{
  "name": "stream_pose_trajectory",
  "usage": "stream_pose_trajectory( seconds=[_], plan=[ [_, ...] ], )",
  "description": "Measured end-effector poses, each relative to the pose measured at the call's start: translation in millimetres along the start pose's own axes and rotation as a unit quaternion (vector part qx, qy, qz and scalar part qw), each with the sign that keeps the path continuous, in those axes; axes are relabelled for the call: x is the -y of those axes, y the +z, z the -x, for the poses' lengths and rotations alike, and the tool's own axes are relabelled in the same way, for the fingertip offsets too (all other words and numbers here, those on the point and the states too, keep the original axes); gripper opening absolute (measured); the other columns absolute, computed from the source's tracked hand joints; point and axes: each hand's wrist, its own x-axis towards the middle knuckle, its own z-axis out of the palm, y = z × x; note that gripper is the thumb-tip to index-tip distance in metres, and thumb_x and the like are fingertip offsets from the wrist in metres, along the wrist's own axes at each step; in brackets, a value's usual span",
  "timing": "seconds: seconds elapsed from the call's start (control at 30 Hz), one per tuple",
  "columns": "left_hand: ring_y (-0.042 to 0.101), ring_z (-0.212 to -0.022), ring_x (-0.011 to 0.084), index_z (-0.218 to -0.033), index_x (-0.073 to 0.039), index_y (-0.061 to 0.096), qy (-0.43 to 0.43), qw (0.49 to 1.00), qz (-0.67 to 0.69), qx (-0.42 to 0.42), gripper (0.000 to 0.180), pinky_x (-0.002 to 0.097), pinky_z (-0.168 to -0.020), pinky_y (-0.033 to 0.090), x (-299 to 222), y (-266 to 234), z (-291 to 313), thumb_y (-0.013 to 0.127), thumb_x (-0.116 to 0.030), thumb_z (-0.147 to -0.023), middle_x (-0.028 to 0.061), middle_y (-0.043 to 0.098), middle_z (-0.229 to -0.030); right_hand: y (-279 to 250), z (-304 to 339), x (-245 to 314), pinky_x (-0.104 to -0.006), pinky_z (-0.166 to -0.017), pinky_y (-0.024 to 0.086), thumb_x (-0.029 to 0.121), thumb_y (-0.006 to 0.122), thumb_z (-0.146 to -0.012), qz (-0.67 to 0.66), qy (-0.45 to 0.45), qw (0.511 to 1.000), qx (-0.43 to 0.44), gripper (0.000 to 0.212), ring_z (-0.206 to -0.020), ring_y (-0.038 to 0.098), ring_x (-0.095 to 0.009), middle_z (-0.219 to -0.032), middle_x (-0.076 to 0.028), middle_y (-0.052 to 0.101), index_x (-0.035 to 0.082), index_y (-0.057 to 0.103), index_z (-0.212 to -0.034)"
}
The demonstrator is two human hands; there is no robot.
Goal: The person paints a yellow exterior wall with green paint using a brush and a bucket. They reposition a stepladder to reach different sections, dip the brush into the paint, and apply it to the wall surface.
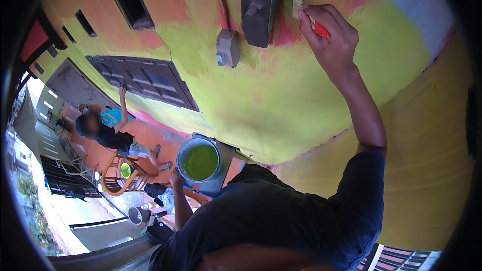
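My right hand [332,32] is raised to the wall and closed round a paintbrush [297,5] with a red handle. The brush's bristles touch the wall beside a dark beam [258,10], where a green patch shows. Lower down, my left hand [175,178] grips the side of a bucket [219,146], its fingers partly hidden. Inside the bucket is green paint [201,162]. The wall [251,100] is covered in yellow-green, with pink and orange areas above.
A grey electrical box [228,48] is fixed to the wall below a pipe. Another person [108,133] stands at the left, one hand on a dark window shutter [145,79]. A wooden chair [116,176] bearing a green container [125,170] stands below, near a dark pail [138,216].
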Motion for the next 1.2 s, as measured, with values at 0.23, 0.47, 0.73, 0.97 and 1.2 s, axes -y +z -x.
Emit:
stream_pose_trajectory(
  seconds=[0.23,0.47,0.73,0.97,1.2],
  plan=[
    [0.067,-0.088,0.0476,-0.113,-0.006,0.058,0.006,0.999,-0.04,-0.005,0.033,0.0616,-0.074,0.053,5.8,4.4,4.2,0.058,-0.033,-0.094,0.0238,0.068,-0.095,22.9,61.1,24.5,-0.0314,-0.054,0.056,0.006,0.078,-0.081,0.008,-0.069,0.995,0.074,0.015,-0.067,0.067,-0.02,-0.084,-0.007,0.063,0.006,0.064,-0.085],
    [0.067,-0.082,0.0474,-0.113,-0.007,0.059,0.04,0.998,-0.021,-0.051,0.031,0.0615,-0.071,0.053,5.3,7.2,3.7,0.057,-0.031,-0.094,0.0231,0.068,-0.091,27.6,80.8,38.3,-0.0338,-0.055,0.054,0.004,0.079,-0.084,-0.085,0.122,0.966,0.211,0.017,-0.063,0.066,-0.024,-0.081,-0.01,0.066,0.003,0.062,-0.083],
    [0.068,-0.083,0.0471,-0.112,-0.008,0.059,0.028,0.999,-0.027,-0.037,0.033,0.0615,-0.073,0.054,9.2,10.1,2.1,0.057,-0.036,-0.094,0.0224,0.069,-0.091,4.3,9.3,-1.5,-0.0306,-0.059,0.058,0.001,0.081,-0.081,0.013,-0.05,0.998,-0.018,0.015,-0.068,0.069,-0.022,-0.085,-0.01,0.07,0.002,0.068,-0.088],
    [0.069,-0.081,0.0456,-0.109,-0.006,0.059,0.051,0.996,-0.046,-0.058,0.033,0.0597,-0.069,0.055,8.9,11.7,1.2,0.058,-0.036,-0.094,0.0222,0.068,-0.088,11.7,60.2,40.8,-0.0352,-0.058,0.056,0.009,0.075,-0.086,0.005,-0.054,0.987,0.151,0.013,-0.065,0.065,-0.025,-0.083,-0.007,0.063,0.005,0.064,-0.09],
    [0.068,-0.078,0.0466,-0.109,-0.005,0.058,0.039,0.997,-0.048,-0.047,0.035,0.0604,-0.068,0.055,19.6,21.0,-0.2,0.057,-0.036,-0.094,0.0229,0.068,-0.087,-19.0,-10.0,32.0,-0.0391,-0.067,0.055,0.009,0.073,-0.092,-0.011,0.074,0.948,0.31,0.011,-0.07,0.065,-0.032,-0.085,-0.012,0.064,0.002,0.064,-0.094]
  ],
)
